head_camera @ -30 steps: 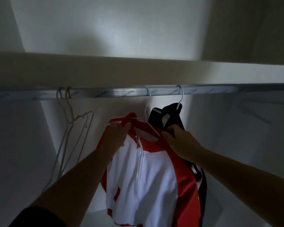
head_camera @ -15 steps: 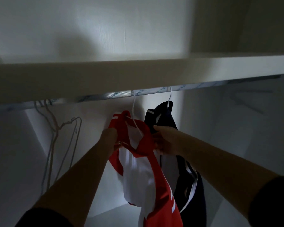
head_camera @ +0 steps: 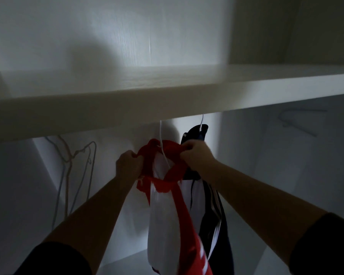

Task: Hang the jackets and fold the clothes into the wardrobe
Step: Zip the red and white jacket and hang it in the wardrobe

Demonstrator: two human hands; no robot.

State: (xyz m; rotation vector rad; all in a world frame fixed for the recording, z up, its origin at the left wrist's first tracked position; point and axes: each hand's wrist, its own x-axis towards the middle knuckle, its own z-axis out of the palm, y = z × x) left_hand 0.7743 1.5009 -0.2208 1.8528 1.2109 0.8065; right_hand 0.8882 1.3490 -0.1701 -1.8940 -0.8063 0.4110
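Since a second ago the red and white jacket (head_camera: 163,215) has swung round from showing its flat zipped front to hanging narrow and edge-on. Its red collar (head_camera: 173,149) has bunched into a loop between the two hands. The rail that showed then is now hidden behind the front edge of the shelf (head_camera: 167,100).

The jacket hangs inside the wardrobe on a thin white hanger (head_camera: 160,133), whose wire rises from the collar and disappears behind the shelf above the jacket. The left hand (head_camera: 128,165) clenches the collar fabric on the jacket's left side, fingers curled tight round it. The right hand (head_camera: 197,155) grasps the collar on the jacket's right side, likewise closed on the cloth. Both forearms reach up toward the jacket from below, one out of a dark left sleeve (head_camera: 54,259), the other out of a dark right sleeve (head_camera: 324,245).

Just to the right of the jacket, touching it and partly behind the right hand, hangs a dark jacket (head_camera: 225,247) with white stripes, on its own white hook (head_camera: 202,121). Well to the left of the jacket, a few bare wire hangers (head_camera: 77,157) dangle against the back wall (head_camera: 111,147). Below the jacket lies a pale board (head_camera: 123,262) of the wardrobe. Far to the right of the jacket, a faint hanger-shaped shadow (head_camera: 298,122) marks the side wall. The light is dim and everything looks a little blurred.
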